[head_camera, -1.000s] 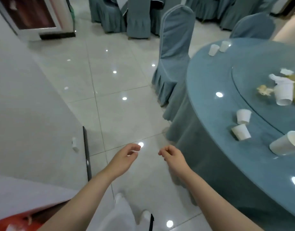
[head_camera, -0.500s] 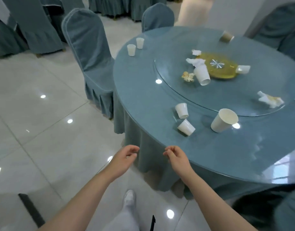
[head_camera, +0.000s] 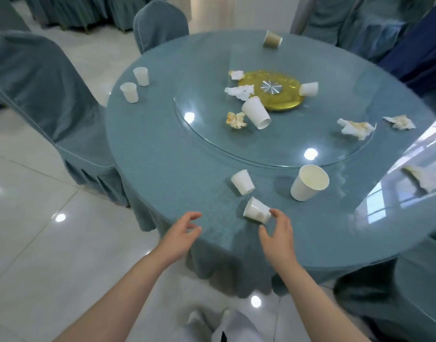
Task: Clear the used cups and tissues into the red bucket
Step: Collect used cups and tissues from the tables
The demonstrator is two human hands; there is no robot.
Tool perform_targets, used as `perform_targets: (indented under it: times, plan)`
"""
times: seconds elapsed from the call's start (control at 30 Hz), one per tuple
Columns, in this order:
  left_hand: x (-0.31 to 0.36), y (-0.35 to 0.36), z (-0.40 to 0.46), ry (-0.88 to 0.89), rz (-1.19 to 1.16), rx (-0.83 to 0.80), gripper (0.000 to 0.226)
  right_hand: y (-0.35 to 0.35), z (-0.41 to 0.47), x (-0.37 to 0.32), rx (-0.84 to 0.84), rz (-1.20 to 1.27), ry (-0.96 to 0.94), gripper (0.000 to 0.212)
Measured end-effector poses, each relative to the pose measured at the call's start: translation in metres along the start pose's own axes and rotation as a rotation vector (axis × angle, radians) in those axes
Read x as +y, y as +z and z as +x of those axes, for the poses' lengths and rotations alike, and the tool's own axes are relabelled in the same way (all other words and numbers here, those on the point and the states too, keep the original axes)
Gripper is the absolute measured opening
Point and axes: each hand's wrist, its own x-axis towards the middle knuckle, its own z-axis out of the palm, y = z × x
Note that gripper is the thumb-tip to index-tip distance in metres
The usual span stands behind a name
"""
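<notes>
A round table in blue cloth holds several white paper cups and crumpled tissues. A small cup lies on its side near the front edge. My right hand is open just right of it, fingertips at its rim, not gripping. My left hand hovers open over the table edge. Behind stand a small cup and a larger cup. A big tipped cup and tissues lie on the glass turntable. The red bucket is out of view.
Two small cups stand at the table's far left, a brown cup at the back. More tissues lie to the right. Covered chairs ring the table. Glossy tile floor lies to the left.
The view swung from the floor to the table and came closer. Both hands moved forward over the table edge, and my right hand reached the tipped small cup.
</notes>
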Motion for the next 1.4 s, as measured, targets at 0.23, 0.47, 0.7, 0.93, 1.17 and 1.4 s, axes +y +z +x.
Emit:
perform_targets:
  times: [0.23, 0.47, 0.7, 0.93, 1.17, 1.4]
  plan:
    - [0.030, 0.023, 0.061, 0.013, 0.057, -0.077, 0.046, 0.001, 0.035, 0.014, -0.097, -0.259, -0.075, 0.073]
    - [0.056, 0.050, 0.130, 0.057, 0.109, -0.089, 0.052, 0.002, 0.073, 0.026, -0.164, -0.404, -0.116, 0.064]
    - [0.065, 0.076, 0.180, 0.024, 0.143, -0.065, 0.059, -0.008, 0.093, 0.033, -0.198, -0.379, -0.083, 0.062]
    - [0.067, 0.087, 0.204, -0.048, 0.185, -0.075, 0.065, -0.006, 0.107, 0.030, -0.227, -0.395, -0.060, 0.055]
    - [0.067, 0.085, 0.207, -0.069, 0.129, -0.088, 0.051, 0.008, 0.117, 0.015, -0.234, -0.334, -0.020, 0.053]
    - [0.088, 0.081, 0.190, 0.003, 0.019, -0.207, 0.043, 0.014, 0.135, -0.003, -0.234, -0.187, -0.073, 0.047]
